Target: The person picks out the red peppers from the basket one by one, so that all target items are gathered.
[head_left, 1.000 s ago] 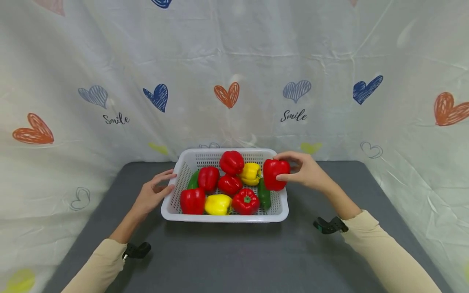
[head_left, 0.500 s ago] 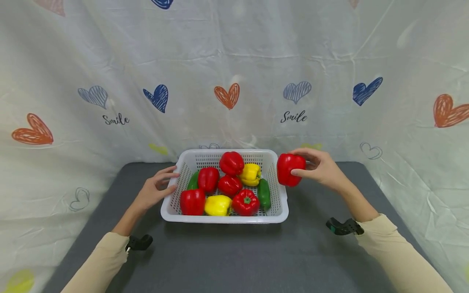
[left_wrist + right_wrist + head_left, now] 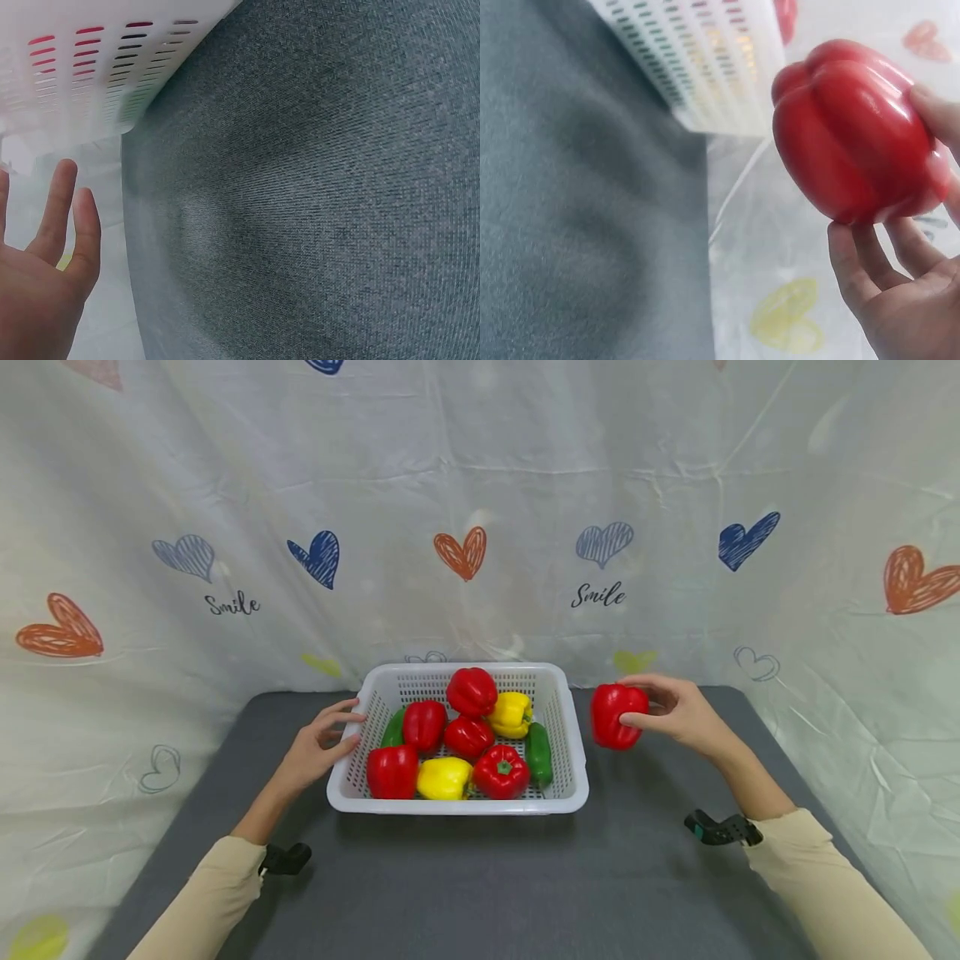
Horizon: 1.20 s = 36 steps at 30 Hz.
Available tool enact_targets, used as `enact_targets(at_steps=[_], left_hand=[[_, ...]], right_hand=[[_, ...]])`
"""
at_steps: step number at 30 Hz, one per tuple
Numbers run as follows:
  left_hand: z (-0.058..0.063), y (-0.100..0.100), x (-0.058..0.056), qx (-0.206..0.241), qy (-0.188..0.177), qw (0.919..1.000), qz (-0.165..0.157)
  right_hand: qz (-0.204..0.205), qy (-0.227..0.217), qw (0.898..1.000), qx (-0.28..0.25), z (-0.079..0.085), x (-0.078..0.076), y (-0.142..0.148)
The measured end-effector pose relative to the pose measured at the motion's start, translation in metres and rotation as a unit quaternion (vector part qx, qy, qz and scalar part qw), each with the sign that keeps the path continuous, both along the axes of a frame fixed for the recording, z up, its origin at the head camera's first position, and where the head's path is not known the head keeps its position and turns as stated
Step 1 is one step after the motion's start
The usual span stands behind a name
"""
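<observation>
My right hand [image 3: 678, 717] holds a red bell pepper [image 3: 613, 717] just to the right of a white plastic basket [image 3: 457, 807]. In the right wrist view the thumb and fingers grip the shiny, lobed pepper [image 3: 847, 135] from two sides, over the table. At the basket's left side, my left hand [image 3: 315, 752] has its fingertips right at the rim. Seen from the left wrist, the fingers are spread and nearly straight beside the slotted wall. Inside the basket lie several red bell peppers [image 3: 423, 727], two yellow ones [image 3: 445, 778] and two smooth green, elongated vegetables [image 3: 537, 753].
The basket stands toward the back of a dark grey cloth-covered table [image 3: 480, 885]. Behind and beside it hangs a pale curtain [image 3: 525, 460] printed with hearts. Each wrist carries a black camera mount, such as the right one [image 3: 720, 828].
My right hand has carried the red bell pepper rightward from over the basket's right rim to beside it. The left hand has stayed nearly in place at the left rim.
</observation>
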<state>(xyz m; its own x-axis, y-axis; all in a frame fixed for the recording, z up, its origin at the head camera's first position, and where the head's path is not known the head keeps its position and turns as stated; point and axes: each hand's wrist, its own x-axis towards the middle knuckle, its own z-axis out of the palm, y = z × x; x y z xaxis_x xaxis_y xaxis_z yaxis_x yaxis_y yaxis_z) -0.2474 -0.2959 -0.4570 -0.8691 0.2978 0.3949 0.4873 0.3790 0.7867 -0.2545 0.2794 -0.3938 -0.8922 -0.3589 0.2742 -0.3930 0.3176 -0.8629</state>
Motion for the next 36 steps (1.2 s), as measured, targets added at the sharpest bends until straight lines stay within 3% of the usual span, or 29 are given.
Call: enact_targets(at_steps=[9, 36], left_hand=[[-0.004, 0.000, -0.001, 0.000, 0.008, 1.0000, 0.002], [-0.003, -0.001, 0.000, 0.002, 0.003, 1.0000, 0.008]], right_hand=[[-0.019, -0.023, 0.999, 0.029, -0.012, -0.014, 0.010], [-0.042, -0.062, 0.997, 0.024, -0.044, -0.047, 0.008]])
